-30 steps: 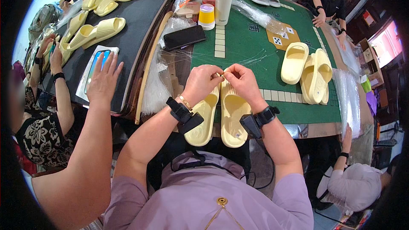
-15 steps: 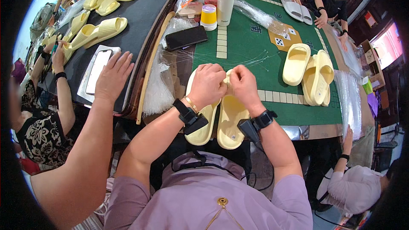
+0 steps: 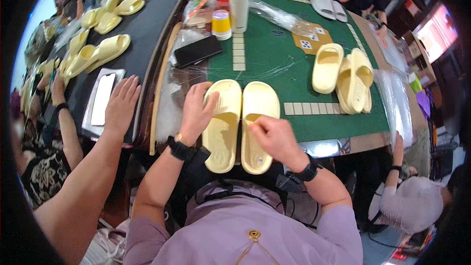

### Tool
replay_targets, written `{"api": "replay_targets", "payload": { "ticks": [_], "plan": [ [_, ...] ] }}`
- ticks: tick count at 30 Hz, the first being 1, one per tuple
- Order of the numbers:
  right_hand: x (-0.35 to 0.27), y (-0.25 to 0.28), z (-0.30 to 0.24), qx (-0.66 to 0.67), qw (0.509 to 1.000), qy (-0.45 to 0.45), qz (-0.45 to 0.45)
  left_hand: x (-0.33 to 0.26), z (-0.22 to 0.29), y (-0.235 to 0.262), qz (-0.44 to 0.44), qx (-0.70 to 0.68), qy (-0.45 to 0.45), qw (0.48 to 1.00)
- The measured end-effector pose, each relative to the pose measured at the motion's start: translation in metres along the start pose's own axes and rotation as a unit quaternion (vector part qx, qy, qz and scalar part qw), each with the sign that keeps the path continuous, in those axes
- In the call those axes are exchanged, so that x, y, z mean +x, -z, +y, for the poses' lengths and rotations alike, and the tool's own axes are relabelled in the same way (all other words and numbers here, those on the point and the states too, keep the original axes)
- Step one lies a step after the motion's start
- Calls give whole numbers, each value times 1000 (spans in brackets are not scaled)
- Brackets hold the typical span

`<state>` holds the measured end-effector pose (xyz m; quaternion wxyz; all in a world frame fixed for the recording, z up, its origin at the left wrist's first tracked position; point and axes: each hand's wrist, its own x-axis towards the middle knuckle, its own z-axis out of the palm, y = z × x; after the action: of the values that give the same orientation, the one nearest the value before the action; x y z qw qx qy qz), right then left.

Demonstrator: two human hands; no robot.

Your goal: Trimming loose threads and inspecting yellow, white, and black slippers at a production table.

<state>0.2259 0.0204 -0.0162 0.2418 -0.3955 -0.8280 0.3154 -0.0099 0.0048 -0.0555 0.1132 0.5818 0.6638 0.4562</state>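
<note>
Two pale yellow slippers lie side by side at the near table edge, heels toward me: the left slipper [image 3: 221,140] and the right slipper [image 3: 260,99]. My left hand [image 3: 196,110] grips the outer edge of the left slipper's strap, thumb on top. Over the right slipper's foot opening, by the inner end of its strap, my right hand [image 3: 274,140] is closed in a pinch. Whatever its fingertips hold is too small to make out. Several thin clear plastic ties [image 3: 260,71] lie loose on the green mat beyond the toes.
On the green mat [image 3: 265,49] are more yellow slippers [image 3: 343,76], grey slippers [image 3: 326,7], a tumbler [image 3: 239,7], a yellow cup [image 3: 221,24] and a black phone [image 3: 198,51]. A neighbour's hand [image 3: 122,103] rests on the dark left table. Plastic bags [image 3: 395,103] lie right.
My hands, close together over the straps before, have parted. The left went to the left slipper's outer edge; the right came down toward me over the right slipper.
</note>
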Motion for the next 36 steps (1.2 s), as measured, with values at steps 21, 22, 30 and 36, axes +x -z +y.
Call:
{"api": "replay_targets", "payload": {
  "ticks": [21,22,30,36],
  "plan": [
    [31,98,88,-234,925,-85,286,-45,41,4,-58,-92,17,994],
    [35,115,97,-271,912,-89,296,-47,38,3,-66,-85,23,994],
    [48,198,228,-395,844,-236,274,-60,21,-7,-88,-53,-11,995],
    [53,229,280,-407,830,-260,279,-55,14,-4,-84,-63,-1,995]
  ]
}}
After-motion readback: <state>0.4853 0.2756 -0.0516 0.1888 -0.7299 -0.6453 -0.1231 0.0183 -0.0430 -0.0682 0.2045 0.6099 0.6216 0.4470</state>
